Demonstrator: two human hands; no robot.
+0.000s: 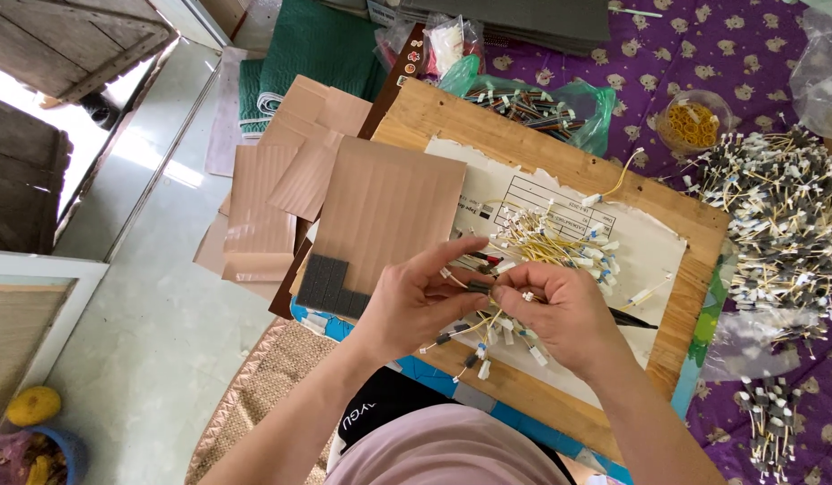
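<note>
Over the wooden board [434, 117], the left hand [414, 301] pinches a small dark sleeve [479, 287] between thumb and forefinger, other fingers spread loosely. The right hand [560, 310] curls nearly closed around thin yellow wires [501, 328] with white connectors, apparently gripping them, just beside the sleeve.

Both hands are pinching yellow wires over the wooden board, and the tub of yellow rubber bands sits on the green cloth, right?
Not quite. The tub of yellow bands sits on the purple patterned cloth, not a green one; the head view shows it. The rest holds: the left hand and right hand pinch yellow wires over the wooden board.
</note>
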